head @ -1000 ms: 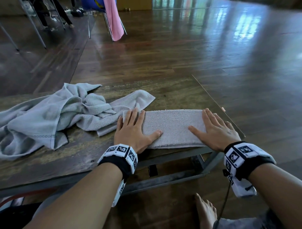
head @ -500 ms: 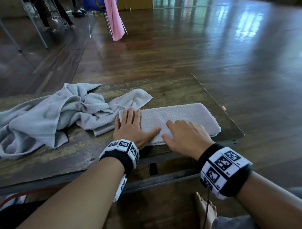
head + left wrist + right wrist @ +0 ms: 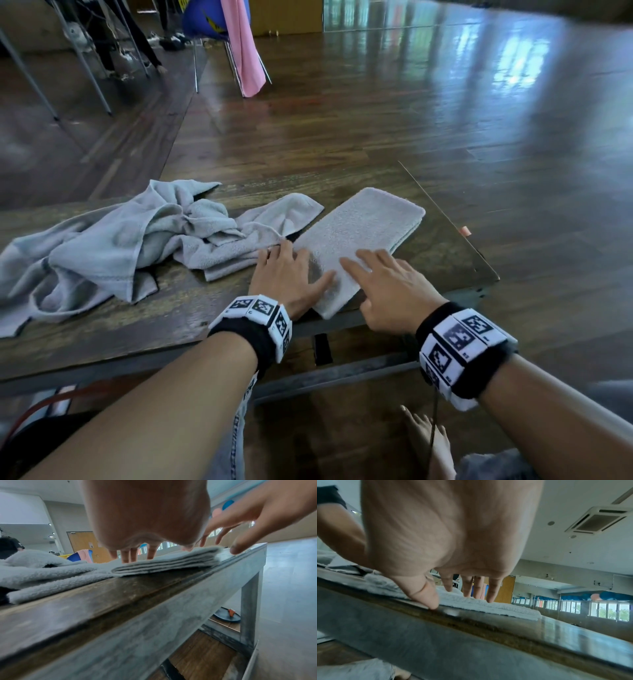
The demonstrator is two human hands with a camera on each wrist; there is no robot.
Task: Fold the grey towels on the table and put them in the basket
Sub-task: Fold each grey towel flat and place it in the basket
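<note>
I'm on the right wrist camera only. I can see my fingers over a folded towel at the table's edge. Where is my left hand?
Observer: The left hand lies flat on the near left end of the folded towel, with its fingers straight.
Operator: Are there any towels left to fold?
Observer: Yes. In the head view a crumpled pile lies on the table, just left of the folded one.
Operator: How thick is the fold?
Observer: The left wrist view shows several stacked layers at its near end.
</note>
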